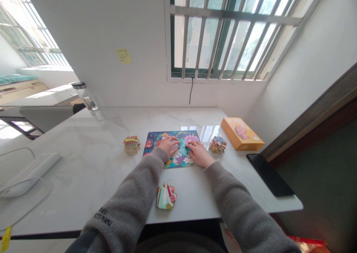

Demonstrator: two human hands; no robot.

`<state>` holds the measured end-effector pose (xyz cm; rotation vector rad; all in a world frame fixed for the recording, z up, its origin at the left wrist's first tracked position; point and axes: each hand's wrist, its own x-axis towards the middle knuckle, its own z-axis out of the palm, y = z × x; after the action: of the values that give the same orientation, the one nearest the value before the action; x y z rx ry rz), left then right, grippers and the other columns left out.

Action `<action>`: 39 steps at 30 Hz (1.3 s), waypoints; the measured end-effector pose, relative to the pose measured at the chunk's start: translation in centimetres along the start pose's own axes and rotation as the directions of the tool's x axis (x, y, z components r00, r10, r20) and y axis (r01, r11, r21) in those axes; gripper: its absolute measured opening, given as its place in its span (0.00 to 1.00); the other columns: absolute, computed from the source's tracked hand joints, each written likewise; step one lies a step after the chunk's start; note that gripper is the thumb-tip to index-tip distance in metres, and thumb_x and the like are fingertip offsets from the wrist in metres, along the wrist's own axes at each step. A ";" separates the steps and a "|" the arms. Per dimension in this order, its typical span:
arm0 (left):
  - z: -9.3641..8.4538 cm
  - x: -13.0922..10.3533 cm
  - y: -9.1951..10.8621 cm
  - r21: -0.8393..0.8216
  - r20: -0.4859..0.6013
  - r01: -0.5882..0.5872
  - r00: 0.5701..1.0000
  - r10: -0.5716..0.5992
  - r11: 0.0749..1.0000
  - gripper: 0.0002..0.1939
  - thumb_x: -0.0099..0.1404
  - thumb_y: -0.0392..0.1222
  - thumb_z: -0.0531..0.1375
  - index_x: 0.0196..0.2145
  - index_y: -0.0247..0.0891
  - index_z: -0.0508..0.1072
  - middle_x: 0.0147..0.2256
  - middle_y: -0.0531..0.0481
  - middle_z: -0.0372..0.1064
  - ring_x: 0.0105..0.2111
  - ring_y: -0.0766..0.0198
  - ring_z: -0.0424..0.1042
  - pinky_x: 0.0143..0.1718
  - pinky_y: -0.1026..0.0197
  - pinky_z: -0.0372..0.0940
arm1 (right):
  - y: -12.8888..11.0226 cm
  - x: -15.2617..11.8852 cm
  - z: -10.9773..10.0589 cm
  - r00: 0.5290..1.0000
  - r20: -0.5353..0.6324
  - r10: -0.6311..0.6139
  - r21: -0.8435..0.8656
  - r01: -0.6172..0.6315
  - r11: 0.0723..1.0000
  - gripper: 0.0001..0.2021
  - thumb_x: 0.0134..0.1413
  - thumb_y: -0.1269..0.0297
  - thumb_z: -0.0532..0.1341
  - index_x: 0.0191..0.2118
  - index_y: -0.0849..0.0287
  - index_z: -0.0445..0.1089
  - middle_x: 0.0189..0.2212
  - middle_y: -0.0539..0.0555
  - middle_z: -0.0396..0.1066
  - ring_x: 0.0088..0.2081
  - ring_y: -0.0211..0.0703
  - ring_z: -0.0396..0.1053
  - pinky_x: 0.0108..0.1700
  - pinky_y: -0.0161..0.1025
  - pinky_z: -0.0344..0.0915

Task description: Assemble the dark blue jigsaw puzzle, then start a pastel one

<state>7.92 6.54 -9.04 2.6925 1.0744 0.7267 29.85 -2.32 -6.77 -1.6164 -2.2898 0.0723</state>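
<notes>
A colourful puzzle picture (150,141) lies flat on the white marbled table. My left hand (169,145) rests on its upper middle, fingers spread and pointing right. My right hand (199,153) lies at its right side, fingertips on the picture beside a teal figure. Neither hand shows anything between its fingers. Stacked puzzle pieces (132,145) stand left of the picture, and another pile of pieces (218,144) is just right of it. A smaller stack (166,197) sits near the front edge, between my forearms.
An orange box (242,134) and a black phone-like slab (270,175) lie on the right of the table (92,178). A glass bottle (87,96) stands at the back left. A white device (30,175) with a cable is at the far left.
</notes>
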 end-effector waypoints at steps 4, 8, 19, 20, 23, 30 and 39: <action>0.0 -0.1 -0.2 -0.048 0.066 -0.129 0.989 0.132 0.991 0.13 0.68 0.36 0.56 0.45 0.43 0.80 0.44 0.45 0.73 0.46 0.56 0.70 0.52 0.51 0.66 | 0.2 0.0 0.0 1.000 -0.005 -0.016 0.003 0.016 1.000 0.19 0.64 0.72 0.54 0.57 0.57 0.70 0.57 0.58 0.68 0.58 0.51 0.61 0.62 0.47 0.60; 0.0 -0.3 0.0 0.002 0.072 -0.146 0.987 0.146 0.989 0.14 0.68 0.37 0.56 0.45 0.42 0.80 0.44 0.45 0.73 0.46 0.55 0.70 0.52 0.51 0.67 | 0.4 -0.1 0.0 0.999 -0.011 -0.041 0.006 0.041 0.999 0.18 0.64 0.72 0.55 0.56 0.56 0.71 0.56 0.57 0.68 0.57 0.50 0.62 0.62 0.46 0.60; -0.4 -0.5 0.8 -0.010 0.114 -0.154 0.981 0.154 0.988 0.14 0.68 0.39 0.56 0.48 0.39 0.77 0.52 0.42 0.72 0.53 0.53 0.71 0.59 0.47 0.65 | -0.6 -0.5 1.5 0.995 0.028 -0.098 -0.019 0.099 0.995 0.24 0.69 0.64 0.50 0.67 0.59 0.59 0.67 0.57 0.59 0.69 0.54 0.52 0.68 0.55 0.50; -0.4 -0.5 0.8 -0.023 0.108 -0.156 0.982 0.158 0.987 0.14 0.68 0.39 0.56 0.48 0.39 0.77 0.52 0.42 0.72 0.52 0.53 0.71 0.59 0.48 0.65 | -0.7 -0.6 1.6 0.994 0.039 -0.103 -0.034 0.105 0.994 0.24 0.70 0.62 0.50 0.68 0.58 0.58 0.68 0.57 0.57 0.70 0.54 0.50 0.69 0.56 0.48; -0.4 -0.5 0.7 -0.071 0.083 -0.169 0.981 0.175 0.983 0.12 0.67 0.38 0.57 0.45 0.39 0.78 0.49 0.42 0.74 0.51 0.55 0.73 0.58 0.50 0.67 | -0.8 -0.7 1.7 0.992 0.069 -0.101 -0.058 0.105 0.993 0.26 0.71 0.58 0.49 0.70 0.57 0.54 0.70 0.57 0.53 0.71 0.54 0.46 0.70 0.57 0.45; -0.9 -0.6 1.2 -0.089 0.078 -0.166 0.982 0.173 0.982 0.11 0.67 0.39 0.57 0.42 0.39 0.79 0.48 0.42 0.75 0.51 0.55 0.73 0.58 0.49 0.66 | -0.5 -0.6 1.7 0.992 0.095 -0.080 -0.017 0.082 0.997 0.27 0.70 0.58 0.51 0.70 0.60 0.54 0.70 0.61 0.52 0.71 0.53 0.46 0.70 0.56 0.45; -3.7 -3.5 -0.9 0.020 0.001 -0.025 1.000 0.025 0.999 0.11 0.67 0.39 0.56 0.40 0.42 0.79 0.42 0.46 0.77 0.46 0.55 0.73 0.53 0.50 0.63 | -1.7 -1.3 -2.4 0.948 -0.299 -0.112 0.235 0.187 0.954 0.25 0.67 0.68 0.49 0.68 0.59 0.55 0.60 0.62 0.66 0.62 0.49 0.62 0.64 0.50 0.60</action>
<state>3.39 4.72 -7.43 2.7278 1.0553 0.7223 29.39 -4.52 -4.47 -1.2288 -2.0751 0.0948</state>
